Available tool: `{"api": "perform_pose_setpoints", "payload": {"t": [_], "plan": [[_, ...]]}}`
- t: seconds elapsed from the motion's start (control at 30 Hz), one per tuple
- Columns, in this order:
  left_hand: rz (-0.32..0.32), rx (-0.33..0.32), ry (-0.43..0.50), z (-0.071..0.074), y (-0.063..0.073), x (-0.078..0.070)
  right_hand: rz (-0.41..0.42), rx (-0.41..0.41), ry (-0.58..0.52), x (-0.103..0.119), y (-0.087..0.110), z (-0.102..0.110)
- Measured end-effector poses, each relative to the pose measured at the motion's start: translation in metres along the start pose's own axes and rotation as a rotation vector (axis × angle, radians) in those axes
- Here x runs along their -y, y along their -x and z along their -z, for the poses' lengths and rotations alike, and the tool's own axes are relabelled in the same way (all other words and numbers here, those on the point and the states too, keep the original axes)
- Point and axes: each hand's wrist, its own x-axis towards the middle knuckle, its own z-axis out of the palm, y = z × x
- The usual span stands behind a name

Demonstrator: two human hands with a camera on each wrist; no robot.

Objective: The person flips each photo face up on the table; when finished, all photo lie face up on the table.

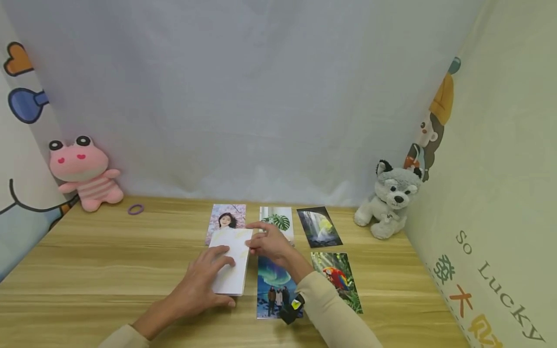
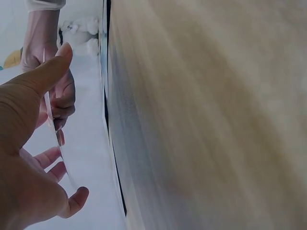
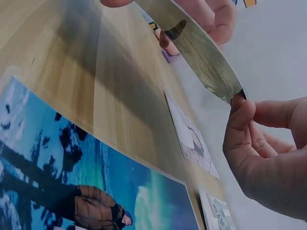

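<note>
A photo print (image 1: 230,285) is held up off the table in the head view, its white back uppermost with faint yellowish marks. My left hand (image 1: 197,278) holds it from the left, fingers over the white back and thumb by the near edge. At its far right corner, my right hand (image 1: 271,241) pinches the edge between thumb and fingers. In the right wrist view the print (image 3: 206,62) shows its glossy face and bends slightly. Seen from the left wrist, the print (image 2: 52,117) is a thin edge between thumb and fingers. Its picture cannot be made out.
Photos lie around the hands: a portrait (image 1: 217,215), a leaf (image 1: 278,220), a waterfall (image 1: 319,227), a parrot (image 1: 337,280) and an aurora scene (image 1: 271,280) under the right forearm. A purple ring (image 1: 136,209), pink plush (image 1: 93,176) and grey plush dog (image 1: 387,203) stand farther back.
</note>
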Motion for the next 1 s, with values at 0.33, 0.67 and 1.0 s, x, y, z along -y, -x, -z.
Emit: {"api": "perform_pose_setpoints", "payload": {"t": [0.33,0.67,1.0], "plan": [[-0.014,0.017,0.018,0.001,-0.003,-0.003,0.015,0.0,0.001,0.005,0.003,0.001],[-0.019,0.107,0.0,0.001,-0.004,-0.012,0.026,-0.025,0.027,0.012,0.004,-0.001],[-0.03,0.121,0.064,-0.004,-0.003,-0.015,0.019,-0.004,0.036,0.012,0.005,-0.001]]}}
